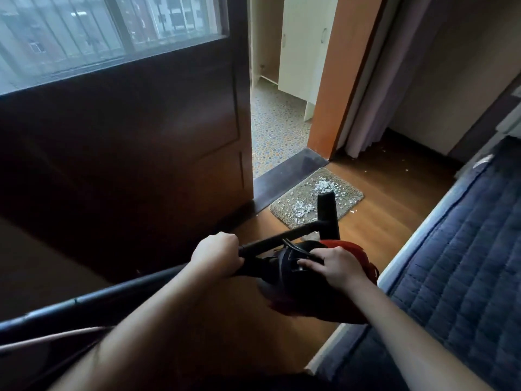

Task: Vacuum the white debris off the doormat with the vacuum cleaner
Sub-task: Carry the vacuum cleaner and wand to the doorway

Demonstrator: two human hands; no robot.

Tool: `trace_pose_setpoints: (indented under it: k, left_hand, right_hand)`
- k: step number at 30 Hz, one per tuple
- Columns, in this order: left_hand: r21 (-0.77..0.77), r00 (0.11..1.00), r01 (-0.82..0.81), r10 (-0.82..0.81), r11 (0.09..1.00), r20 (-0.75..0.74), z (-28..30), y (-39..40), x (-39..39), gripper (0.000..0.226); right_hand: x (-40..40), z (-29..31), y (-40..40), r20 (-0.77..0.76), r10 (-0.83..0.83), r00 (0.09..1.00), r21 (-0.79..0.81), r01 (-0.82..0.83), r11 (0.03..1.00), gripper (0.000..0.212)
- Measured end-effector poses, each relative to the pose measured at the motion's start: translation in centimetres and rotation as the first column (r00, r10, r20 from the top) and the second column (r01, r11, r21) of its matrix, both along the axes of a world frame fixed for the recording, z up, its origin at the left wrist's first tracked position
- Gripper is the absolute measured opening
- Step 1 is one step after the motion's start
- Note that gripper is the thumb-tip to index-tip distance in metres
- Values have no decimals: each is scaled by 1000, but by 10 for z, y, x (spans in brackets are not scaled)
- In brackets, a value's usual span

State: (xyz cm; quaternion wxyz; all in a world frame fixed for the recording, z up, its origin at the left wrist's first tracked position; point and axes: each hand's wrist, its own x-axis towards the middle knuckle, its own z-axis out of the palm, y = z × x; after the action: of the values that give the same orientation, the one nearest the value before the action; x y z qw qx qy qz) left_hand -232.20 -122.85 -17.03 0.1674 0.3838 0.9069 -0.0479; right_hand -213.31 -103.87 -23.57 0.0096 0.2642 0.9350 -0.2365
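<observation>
A small tan doormat (298, 197) lies on the wooden floor just inside the door sill, strewn with white debris (324, 187). I hold a red and black vacuum cleaner (338, 292) at waist height, its black nozzle (327, 214) pointing toward the mat's near edge. My left hand (215, 253) grips the black handle bar on the left side. My right hand (334, 266) rests on top of the vacuum body with its fingers curled over the black handle part there. The underside of the vacuum is hidden.
A dark wooden door (127, 153) stands open on the left. A bed with a dark blue quilted cover (456, 263) fills the right side. A few white scraps (394, 162) lie near the curtain (375, 88). A black cord (84, 303) runs lower left.
</observation>
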Motion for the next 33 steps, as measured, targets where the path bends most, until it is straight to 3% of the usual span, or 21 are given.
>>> trace_pose_setpoints:
  k: [10,20,25,28,33]
  left_hand:
    - [47,979,203,-204,978,16,-14,117,-80,29]
    - [29,864,504,-504,863,-18,-12,240,-163,27]
    - [42,824,566,-566,823,-11,-8,299,-173,27]
    - [43,815,579,-580,814,5,-10,335,-171,26]
    - [37,784,621,-621,783,-11,-15,399,-154,23]
  right_hand:
    - [-45,1,79,31,-225,974,-86,227,970,32]
    - [-86,19,152,72,-388,919,-33,391,920,43]
    - [-88,23,186,33,-478,878,-25,479,878,54]
    - [-84,22,211,49,-514,856,3,515,857,39]
    - [-70,14,265,85,-564,821,-5,567,824,35]
